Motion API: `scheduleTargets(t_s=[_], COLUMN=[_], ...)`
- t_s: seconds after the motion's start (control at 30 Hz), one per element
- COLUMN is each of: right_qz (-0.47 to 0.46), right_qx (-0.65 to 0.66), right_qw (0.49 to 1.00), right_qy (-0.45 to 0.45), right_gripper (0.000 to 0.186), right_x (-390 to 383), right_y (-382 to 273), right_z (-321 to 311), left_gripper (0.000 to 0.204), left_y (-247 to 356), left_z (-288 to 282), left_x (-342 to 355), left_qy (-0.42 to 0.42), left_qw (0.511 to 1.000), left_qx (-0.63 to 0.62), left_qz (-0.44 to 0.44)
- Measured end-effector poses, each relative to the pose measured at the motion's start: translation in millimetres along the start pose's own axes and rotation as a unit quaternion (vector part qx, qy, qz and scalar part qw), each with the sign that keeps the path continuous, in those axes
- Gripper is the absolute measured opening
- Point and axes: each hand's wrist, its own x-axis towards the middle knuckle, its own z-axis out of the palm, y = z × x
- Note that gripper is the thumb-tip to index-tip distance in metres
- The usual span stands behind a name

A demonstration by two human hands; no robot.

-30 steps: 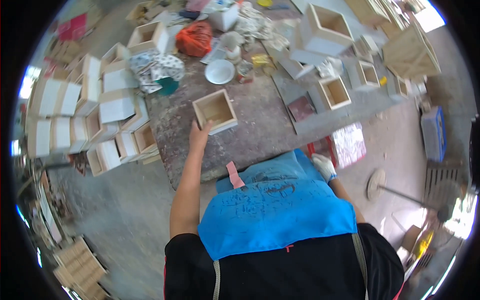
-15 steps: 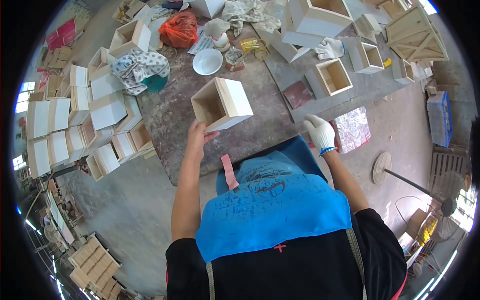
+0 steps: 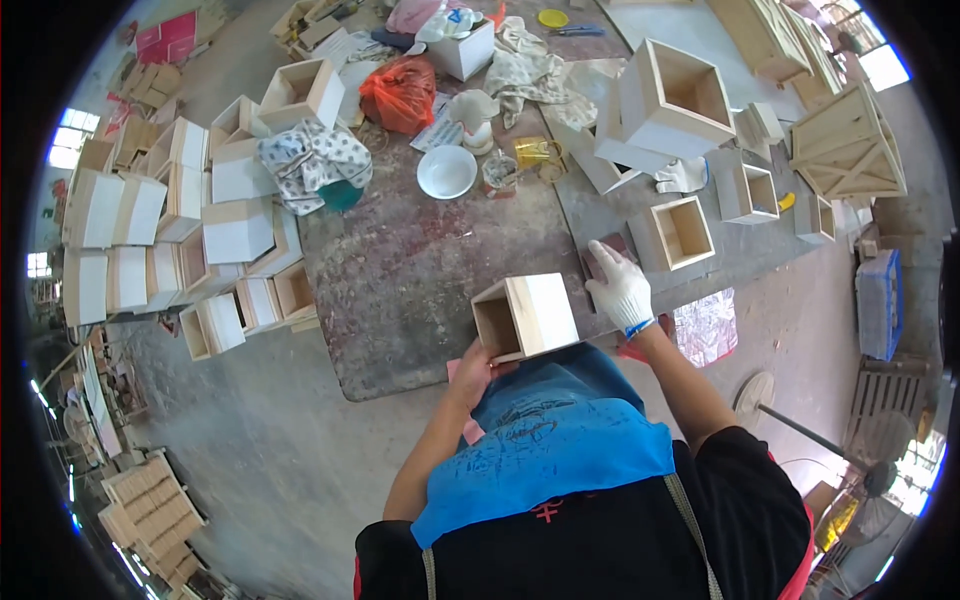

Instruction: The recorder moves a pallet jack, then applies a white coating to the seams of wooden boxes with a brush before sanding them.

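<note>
An open-topped wooden box (image 3: pixel 545 315) with whitish outer faces stands tilted at the table's front edge, close to my apron. My bare left hand (image 3: pixel 474 378) grips its lower left corner, the thumb at the rim and the other fingers partly hidden. To the right of the box, my right hand (image 3: pixel 622 290) wears a white knit glove. Its fingers are stretched out over a dark reddish-brown square sheet (image 3: pixel 618 243), perhaps sandpaper, lying on the grey board. The glove covers much of the sheet.
Stacked boxes (image 3: pixel 235 235) crowd the left side. At the back are a white bowl (image 3: pixel 446 172), a red plastic bag (image 3: pixel 400 95) and cloths (image 3: pixel 525 75). More boxes (image 3: pixel 682 235) stand on the right. A foil-like silver package (image 3: pixel 705 328) lies beyond the table's right edge.
The box has come nearer to me and to the right, held by my left hand. My gloved right hand has moved from the table's front edge onto the reddish-brown sheet.
</note>
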Motion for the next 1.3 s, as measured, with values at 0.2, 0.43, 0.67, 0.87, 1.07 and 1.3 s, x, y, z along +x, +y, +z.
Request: scheduleTargets(t_s=[0.2, 0.43, 0.67, 0.87, 1.07, 1.3], right_qz=[-0.095, -0.165, -0.179, -0.146, -0.152, 0.146], right_qx=[-0.13, -0.246, -0.282, -0.317, -0.137, 0.314], right_qw=[0.987, 0.952, 0.938, 0.927, 0.97, 0.937], right_qy=[-0.002, -0.08, -0.095, -0.141, -0.132, 0.046], right_gripper=[0.063, 0.068, 0.069, 0.055, 0.015, 0.036], right_x=[35, 43, 50, 46, 42, -7], right_y=[3, 16, 21, 22, 62, 87], right_z=[-15, 6, -3, -7, 3, 7], left_gripper=[0.051, 0.048, 0.046, 0.044, 0.042, 0.037], left_y=[-20, -51, -13, -20, -41, -13], left_z=[-2, -4, -15, -27, -21, -16], left_x=[-47, -84, -51, -10, 13, 70], left_qy=[0.051, 0.063, 0.038, 0.002, -0.006, -0.053], left_qw=[0.998, 0.988, 0.975, 0.993, 0.995, 0.993], left_qx=[-0.017, -0.131, -0.219, -0.068, -0.062, 0.016], left_qz=[-0.018, -0.056, -0.006, 0.097, 0.079, 0.101])
